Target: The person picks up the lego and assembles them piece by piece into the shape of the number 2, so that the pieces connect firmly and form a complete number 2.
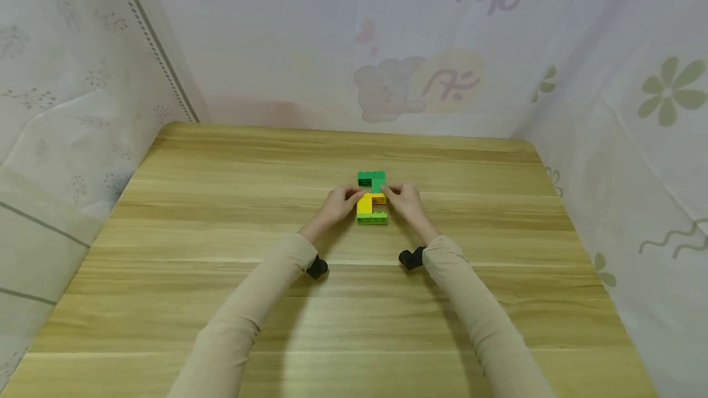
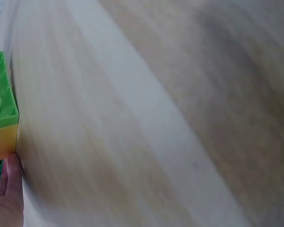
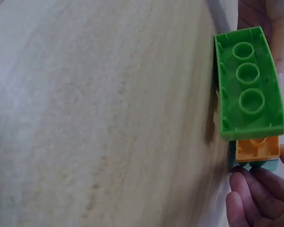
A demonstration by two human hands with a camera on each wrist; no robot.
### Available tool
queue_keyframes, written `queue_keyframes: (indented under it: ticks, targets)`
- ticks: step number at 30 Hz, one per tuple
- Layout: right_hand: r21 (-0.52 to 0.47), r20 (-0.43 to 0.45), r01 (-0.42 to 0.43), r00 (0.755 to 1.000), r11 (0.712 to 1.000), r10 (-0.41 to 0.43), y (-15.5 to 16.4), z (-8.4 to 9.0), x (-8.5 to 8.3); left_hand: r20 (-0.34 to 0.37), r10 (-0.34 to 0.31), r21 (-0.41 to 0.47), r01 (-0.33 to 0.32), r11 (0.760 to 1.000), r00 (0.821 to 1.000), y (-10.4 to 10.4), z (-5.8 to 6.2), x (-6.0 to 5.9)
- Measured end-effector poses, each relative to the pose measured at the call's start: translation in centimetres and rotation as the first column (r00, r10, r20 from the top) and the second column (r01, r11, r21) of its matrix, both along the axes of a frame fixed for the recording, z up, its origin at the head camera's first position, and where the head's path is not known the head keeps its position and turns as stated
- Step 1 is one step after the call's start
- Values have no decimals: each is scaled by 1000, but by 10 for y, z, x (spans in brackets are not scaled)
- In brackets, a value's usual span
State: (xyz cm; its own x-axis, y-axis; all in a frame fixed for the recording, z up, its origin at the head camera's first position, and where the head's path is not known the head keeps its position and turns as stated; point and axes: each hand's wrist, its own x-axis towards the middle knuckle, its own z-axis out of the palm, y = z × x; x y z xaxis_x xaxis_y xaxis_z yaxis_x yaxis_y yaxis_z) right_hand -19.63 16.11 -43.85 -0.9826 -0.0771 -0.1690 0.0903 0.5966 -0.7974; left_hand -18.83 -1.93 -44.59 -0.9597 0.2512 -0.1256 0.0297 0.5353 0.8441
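A row of joined toy building bricks lies on its side on the table, in the middle of the head view. At its far end are dark green bricks (image 1: 378, 183), then yellow bricks (image 1: 364, 204), and a light green brick (image 1: 372, 218) closes the near end. That light green brick (image 3: 250, 82) turns its hollow underside to the right wrist camera. My left hand (image 1: 338, 202) pinches the yellow part from the left, fingertips near the dark green join. From the right, my right hand (image 1: 406, 198) grips the dark green part close to the yellow; its exact fingertip contact is partly hidden.
The wood-grain table (image 1: 221, 214) spreads around the bricks on every side. Patterned cloth (image 1: 287, 48) hangs behind and at both sides. Black wrist cameras, left (image 1: 317, 267) and right (image 1: 412, 258), stick out inward from the sleeves.
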Motion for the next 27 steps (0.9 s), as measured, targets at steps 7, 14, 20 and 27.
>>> queue_keyframes:
  ticks: [7,14,20,27]
  targets:
    - [55,-39,14,999,998,-12,-4,2,1,24,21,-16,-20,1000,1000,4,3,-2]
    - [30,-33,-3,999,1000,4,2,1,-1,15,26,-28,-25,999,1000,2,8,0]
    - [25,2,18,1000,1000,-18,24,2,8,29,59,-23,-58,998,998,-27,13,15]
    - [-2,-18,24,1000,1000,-24,52,6,23,51,4,-59,-1,998,999,-66,24,34]
